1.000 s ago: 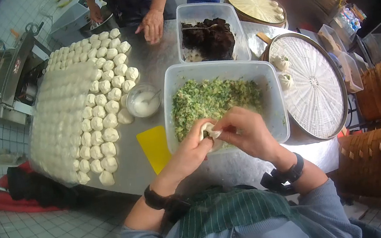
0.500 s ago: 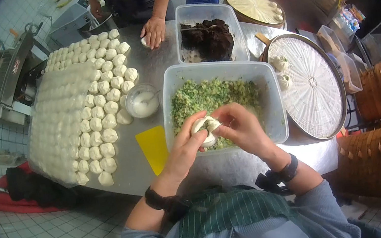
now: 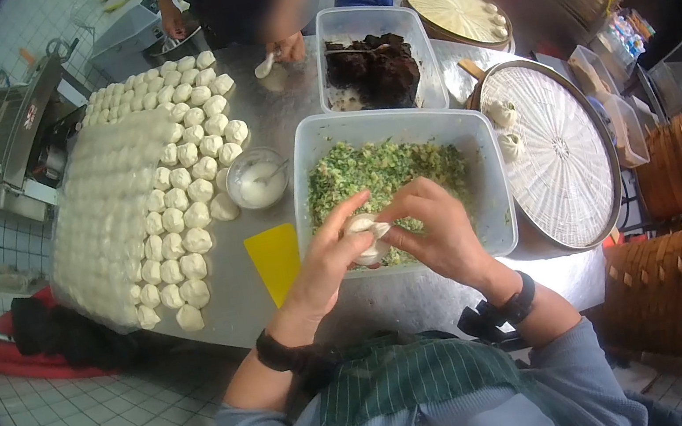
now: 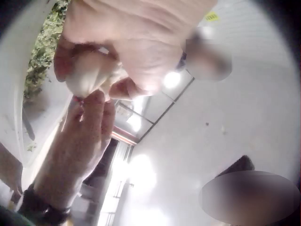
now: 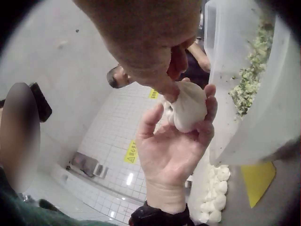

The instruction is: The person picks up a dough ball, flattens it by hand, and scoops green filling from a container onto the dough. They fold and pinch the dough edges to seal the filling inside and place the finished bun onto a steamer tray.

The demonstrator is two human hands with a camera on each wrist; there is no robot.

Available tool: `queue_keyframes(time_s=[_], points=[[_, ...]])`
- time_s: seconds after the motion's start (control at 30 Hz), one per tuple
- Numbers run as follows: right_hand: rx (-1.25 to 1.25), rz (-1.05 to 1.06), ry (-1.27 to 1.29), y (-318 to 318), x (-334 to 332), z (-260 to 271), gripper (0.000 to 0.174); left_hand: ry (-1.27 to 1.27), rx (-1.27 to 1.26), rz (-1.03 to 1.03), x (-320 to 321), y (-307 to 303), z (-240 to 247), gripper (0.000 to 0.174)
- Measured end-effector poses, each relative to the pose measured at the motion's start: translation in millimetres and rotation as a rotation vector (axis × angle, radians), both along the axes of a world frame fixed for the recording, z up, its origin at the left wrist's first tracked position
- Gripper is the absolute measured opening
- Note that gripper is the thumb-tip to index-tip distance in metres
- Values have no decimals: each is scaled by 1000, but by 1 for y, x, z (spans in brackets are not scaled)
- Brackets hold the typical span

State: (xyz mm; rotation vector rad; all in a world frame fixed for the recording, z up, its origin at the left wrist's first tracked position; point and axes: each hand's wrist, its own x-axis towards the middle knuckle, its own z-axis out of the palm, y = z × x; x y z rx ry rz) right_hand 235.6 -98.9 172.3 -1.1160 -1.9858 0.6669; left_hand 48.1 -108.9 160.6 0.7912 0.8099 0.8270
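Note:
My left hand (image 3: 321, 271) cradles a white stuffed bun (image 5: 192, 110) with its fingers curled round the sides. From above, my right hand (image 3: 443, 237) pinches the gathered dough at the bun's top. Pleats run down from that pinch in the right wrist view, and the bun's rounded side shows in the left wrist view. Both hands are over the near edge of a clear plastic box (image 3: 500, 228) of chopped green filling (image 3: 383, 169).
Rows of dough pieces (image 3: 199, 216), partly under plastic, cover the table's left. Near them are a bowl (image 3: 258, 181) and a yellow scraper (image 3: 276, 263). Dark filling (image 3: 373, 74) sits behind; two buns lie on a round woven tray (image 3: 563, 178) at right. Another person's hand (image 3: 288, 47) works opposite.
The bun's opening, with green filling showing half a second ago, is now drawn together under my right fingers. Across the table, the other person's hand has lifted a piece of dough off the surface.

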Motion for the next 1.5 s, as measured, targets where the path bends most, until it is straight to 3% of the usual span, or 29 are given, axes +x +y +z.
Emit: queue_keyframes(time_s=[0.13,0.2,0.33,0.4,0.43,0.5,0.63,0.7,0.83,0.9,1.03,1.1,1.23,1.33,1.43,1.5], points=[[-84,-38,15,-2,0,0,19,164,202,-21,4,-2,-12,48],[114,38,-148,-4,0,4,19,337,141,-208,1,1,-8,46],[39,44,-76,-5,-5,7,19,289,161,-311,-2,3,-24,44],[-160,30,46,-3,-8,8,20,294,445,-220,0,2,-23,43],[-161,30,47,-1,-6,6,20,295,444,-220,-1,3,-15,43],[-89,100,-19,3,2,0,22,56,8,-73,-2,3,6,45],[3,53,-51,1,3,-2,21,7,-9,-68,-2,6,-26,65],[24,18,-73,-3,-4,3,19,226,98,-96,-1,8,-33,80],[-115,-31,7,-7,-13,13,19,378,45,-210,-6,5,-11,82],[-21,138,-168,-4,-6,16,20,409,146,-129,-2,8,-10,84],[134,182,-221,-6,-5,25,20,392,68,-137,0,13,-3,84],[128,124,-175,5,2,24,20,136,-82,22,2,19,10,84],[62,66,-130,3,-1,22,21,55,18,9,2,13,-11,82],[-85,-15,-12,2,-11,23,21,256,190,30,2,11,-11,81],[4,136,-128,3,-8,26,23,338,196,-54,-3,18,-11,79],[223,212,-248,1,-6,33,25,407,160,-130,-6,21,-6,76]])
